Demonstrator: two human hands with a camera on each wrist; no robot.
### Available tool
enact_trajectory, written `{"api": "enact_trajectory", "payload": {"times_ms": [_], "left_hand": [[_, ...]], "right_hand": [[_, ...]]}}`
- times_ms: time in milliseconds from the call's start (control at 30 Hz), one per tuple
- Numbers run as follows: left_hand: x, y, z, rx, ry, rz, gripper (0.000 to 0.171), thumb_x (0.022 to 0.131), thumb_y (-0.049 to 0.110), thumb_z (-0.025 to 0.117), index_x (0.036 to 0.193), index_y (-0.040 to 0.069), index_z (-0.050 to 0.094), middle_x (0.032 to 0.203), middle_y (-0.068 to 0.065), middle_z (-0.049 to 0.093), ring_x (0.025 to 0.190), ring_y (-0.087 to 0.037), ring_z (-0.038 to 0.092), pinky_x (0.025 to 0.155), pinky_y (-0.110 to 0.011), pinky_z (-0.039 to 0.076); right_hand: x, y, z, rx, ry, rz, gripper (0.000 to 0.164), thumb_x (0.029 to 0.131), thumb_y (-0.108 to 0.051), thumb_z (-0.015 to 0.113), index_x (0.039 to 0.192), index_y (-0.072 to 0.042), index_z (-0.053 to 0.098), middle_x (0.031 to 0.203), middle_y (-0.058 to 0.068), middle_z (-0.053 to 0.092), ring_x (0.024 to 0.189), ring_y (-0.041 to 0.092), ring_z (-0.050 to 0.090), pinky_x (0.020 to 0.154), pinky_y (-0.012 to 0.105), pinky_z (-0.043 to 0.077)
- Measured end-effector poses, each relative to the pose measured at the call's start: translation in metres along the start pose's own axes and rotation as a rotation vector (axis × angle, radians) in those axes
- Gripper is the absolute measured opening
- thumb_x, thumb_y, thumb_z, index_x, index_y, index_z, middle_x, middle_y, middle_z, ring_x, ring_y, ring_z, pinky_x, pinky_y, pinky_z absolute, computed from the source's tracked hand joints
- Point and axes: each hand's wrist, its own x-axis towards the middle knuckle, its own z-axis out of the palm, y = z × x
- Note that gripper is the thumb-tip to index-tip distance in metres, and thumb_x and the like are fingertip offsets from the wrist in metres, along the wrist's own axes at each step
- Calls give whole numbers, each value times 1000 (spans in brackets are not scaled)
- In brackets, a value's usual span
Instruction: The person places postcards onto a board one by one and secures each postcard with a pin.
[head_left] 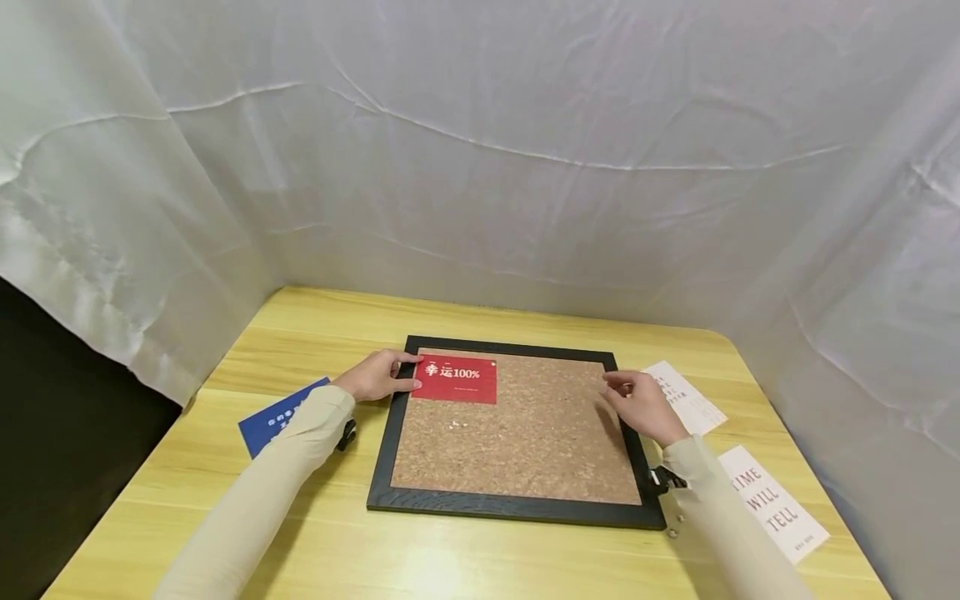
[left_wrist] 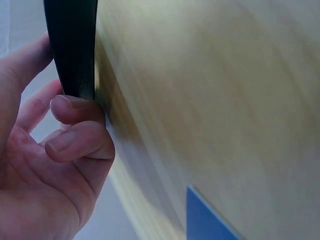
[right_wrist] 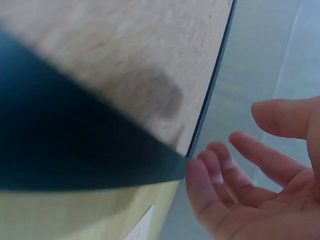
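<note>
A cork board [head_left: 525,442] in a black frame lies on the wooden table, with a red card [head_left: 468,390] at its upper left corner. A small pale dot, perhaps a pin head, shows at the card's top right corner. My left hand [head_left: 375,377] holds the left side of the frame; its thumb and forefinger reach the card's left edge. Curled fingers [left_wrist: 82,142] touch the frame's outer side in the left wrist view. My right hand [head_left: 641,406] hovers by the board's right side, fingers loosely bent and nothing between them.
A blue card [head_left: 281,417] lies left of the board, partly under my left forearm. Two white cards lie to the right, one [head_left: 686,398] behind my right hand and another [head_left: 776,504] nearer. Small white bits [head_left: 457,426] sit on the cork. Pale curtains [head_left: 480,167] surround the table.
</note>
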Motion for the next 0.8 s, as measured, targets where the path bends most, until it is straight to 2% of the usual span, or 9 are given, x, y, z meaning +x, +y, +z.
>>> {"api": "enact_trajectory", "payload": {"times_ms": [167, 333, 567, 800], "left_hand": [[-2, -1, -2, 0, 6, -1, 60, 98, 27, 72, 152, 9, 52, 66, 0, 38, 54, -14, 37, 54, -26, 33], [-3, -3, -2, 14, 3, -7, 61, 98, 29, 72, 152, 10, 52, 65, 0, 39, 53, -14, 38, 54, -26, 33], [-4, -6, -1, 5, 3, -14, 60, 98, 28, 73, 152, 12, 53, 65, 0, 38, 54, -15, 37, 55, -26, 33], [-5, -9, -1, -3, 2, -4, 60, 98, 28, 73, 152, 11, 53, 65, 0, 39, 54, -15, 38, 54, -27, 33]], "right_hand": [[-7, 16, -1, 5, 2, 38, 44, 104, -20, 60, 138, 7, 59, 136, 32, 62, 117, 46, 65, 84, 46, 60], [-18, 28, 0, 8, -1, 83, 48, 104, -21, 60, 140, 11, 56, 131, 33, 63, 118, 48, 65, 84, 45, 60], [-32, 39, 4, 136, -53, 166, 56, 106, -22, 57, 146, 15, 45, 134, 35, 58, 126, 49, 59, 79, 36, 62], [-41, 40, 3, 210, -108, 220, 55, 107, -21, 55, 148, 15, 43, 138, 37, 55, 119, 42, 64, 82, 39, 63]]}}
